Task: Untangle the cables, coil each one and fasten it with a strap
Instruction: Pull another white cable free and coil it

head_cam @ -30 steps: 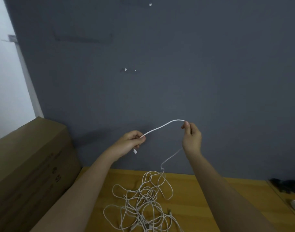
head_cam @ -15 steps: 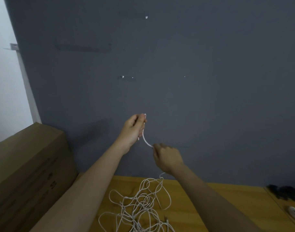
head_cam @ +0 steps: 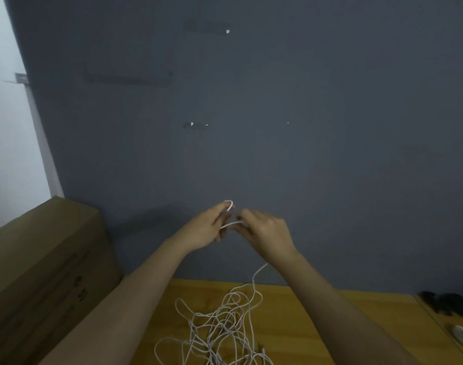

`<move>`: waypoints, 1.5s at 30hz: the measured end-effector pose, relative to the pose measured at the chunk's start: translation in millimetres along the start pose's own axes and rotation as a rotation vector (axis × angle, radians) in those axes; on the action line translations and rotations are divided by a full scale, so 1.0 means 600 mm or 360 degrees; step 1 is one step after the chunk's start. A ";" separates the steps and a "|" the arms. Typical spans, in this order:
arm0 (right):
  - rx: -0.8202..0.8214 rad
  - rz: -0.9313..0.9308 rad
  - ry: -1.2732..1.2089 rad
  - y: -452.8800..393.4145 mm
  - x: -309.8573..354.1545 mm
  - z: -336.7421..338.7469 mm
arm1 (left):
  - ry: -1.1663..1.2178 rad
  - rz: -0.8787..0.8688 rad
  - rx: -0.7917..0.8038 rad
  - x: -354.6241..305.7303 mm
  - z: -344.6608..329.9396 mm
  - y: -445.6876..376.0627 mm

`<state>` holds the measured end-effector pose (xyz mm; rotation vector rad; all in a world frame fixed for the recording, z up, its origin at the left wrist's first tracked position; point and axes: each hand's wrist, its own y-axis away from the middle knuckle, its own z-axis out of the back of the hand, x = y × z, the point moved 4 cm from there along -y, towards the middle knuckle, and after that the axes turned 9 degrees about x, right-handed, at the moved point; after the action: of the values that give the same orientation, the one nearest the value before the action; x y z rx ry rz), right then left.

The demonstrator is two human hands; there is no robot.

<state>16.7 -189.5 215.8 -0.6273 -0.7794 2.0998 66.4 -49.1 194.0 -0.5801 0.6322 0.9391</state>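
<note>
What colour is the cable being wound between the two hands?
White, plainest in the head view, where the cable stands out against the dark grey wall.

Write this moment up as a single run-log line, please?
stage: coiling first cable | left hand: holds small loop of white cable | right hand: feeds cable across | tangle: on wooden table | strap: not seen

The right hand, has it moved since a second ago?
Yes. The right hand swung left, closing on the left hand, judged against the wall's white fleck.
</note>
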 end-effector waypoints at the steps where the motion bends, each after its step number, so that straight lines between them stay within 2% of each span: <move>1: 0.0003 -0.0186 -0.0066 -0.005 -0.014 0.004 | -0.0072 0.0006 -0.0001 0.000 0.003 0.004; 4: 0.0150 -0.0813 -0.0585 -0.010 -0.072 0.003 | -0.0108 -0.0024 -0.0076 -0.009 0.021 0.018; 5: 0.0169 -0.0903 -0.0844 -0.008 -0.087 -0.002 | -0.0134 -0.0038 -0.0047 -0.014 0.024 0.023; 7: 0.0190 -0.0882 -0.1235 -0.011 -0.098 -0.010 | -0.0199 -0.0039 0.0061 -0.019 0.022 0.032; 9: 0.0148 -0.0784 -0.1376 -0.024 -0.094 -0.007 | -0.0082 -0.0020 0.0150 -0.021 0.018 0.037; 13: 0.0035 -0.0772 -0.1352 -0.044 -0.086 -0.008 | 0.0788 -0.0055 0.0320 -0.031 0.018 0.044; 17: 0.0225 -0.0914 -0.1584 -0.022 -0.055 -0.048 | 0.1417 -0.0180 0.0238 -0.048 0.031 0.049; 21: 0.0387 -0.1045 -0.1938 0.005 -0.008 -0.091 | 0.1575 -0.0236 0.0055 -0.052 0.031 0.050; 24: 0.0560 -0.1130 -0.1947 0.025 0.018 -0.121 | 0.1581 -0.0239 -0.0066 -0.050 0.037 0.048; 27: 0.0789 -0.1149 -0.1791 0.046 0.042 -0.148 | 0.1696 -0.0256 -0.0194 -0.050 0.042 0.040; 30: 0.1069 -0.0904 -0.1380 0.057 0.070 -0.152 | 0.1799 -0.0234 -0.0347 -0.042 0.045 0.027; 32: 0.1192 -0.0605 -0.0850 0.056 0.080 -0.146 | 0.1688 -0.0165 -0.0417 -0.030 0.043 0.016; 34: 0.1098 -0.0332 -0.0502 0.051 0.089 -0.132 | 0.1396 -0.0088 -0.0428 -0.016 0.039 0.008; 38: 0.0649 -0.0043 -0.0459 0.027 0.088 -0.086 | 0.0726 0.0038 -0.0291 0.021 0.029 0.003; 42: 0.0312 -0.0056 -0.0343 0.004 0.041 -0.049 | 0.0054 0.0159 0.0053 0.049 0.024 0.017; 45: 0.0128 -0.0487 -0.0601 -0.011 -0.017 -0.032 | -0.0069 0.0151 0.0197 0.050 0.021 0.029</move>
<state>38.4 -188.5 208.8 -0.0560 -0.9265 1.9723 67.6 -15.5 178.0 -0.4217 0.6783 0.9915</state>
